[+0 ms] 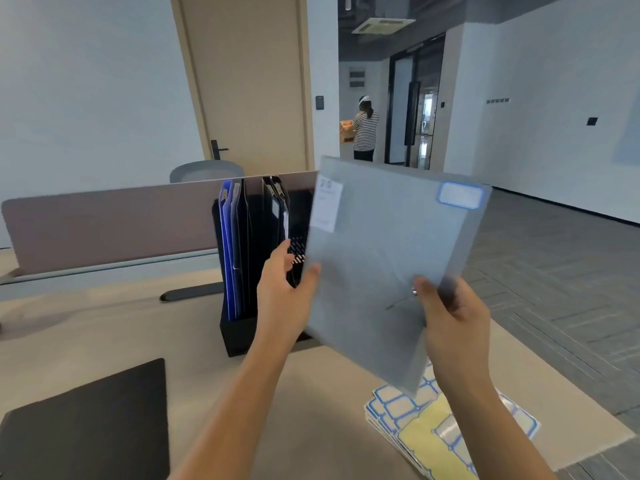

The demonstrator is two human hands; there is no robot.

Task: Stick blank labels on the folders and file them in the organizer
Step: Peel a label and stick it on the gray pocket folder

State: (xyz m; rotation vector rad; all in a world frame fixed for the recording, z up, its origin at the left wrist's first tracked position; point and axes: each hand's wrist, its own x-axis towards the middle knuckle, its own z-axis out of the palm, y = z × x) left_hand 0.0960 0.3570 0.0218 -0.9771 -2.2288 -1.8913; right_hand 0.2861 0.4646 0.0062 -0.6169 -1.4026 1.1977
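Observation:
I hold a grey translucent folder (pixel 384 258) tilted in the air above the desk, right of the organizer. A blue-bordered blank label (pixel 460 195) sticks near its top right corner. My left hand (pixel 285 299) pinches the folder's left edge. My right hand (pixel 453 327) grips its lower right part, thumb on the front. The black organizer (pixel 242 327) stands behind my left hand with several blue and dark folders (pixel 230 244) upright in its slots. Sheets of blue-bordered labels (pixel 408 414) lie on the desk under my right forearm.
A black folder (pixel 90 424) lies flat at the desk's near left. A mauve partition (pixel 110 226) runs along the desk's far edge, with a grey chair back (pixel 204 170) behind it. The desk's right edge drops to grey carpet. A person stands far off by a doorway.

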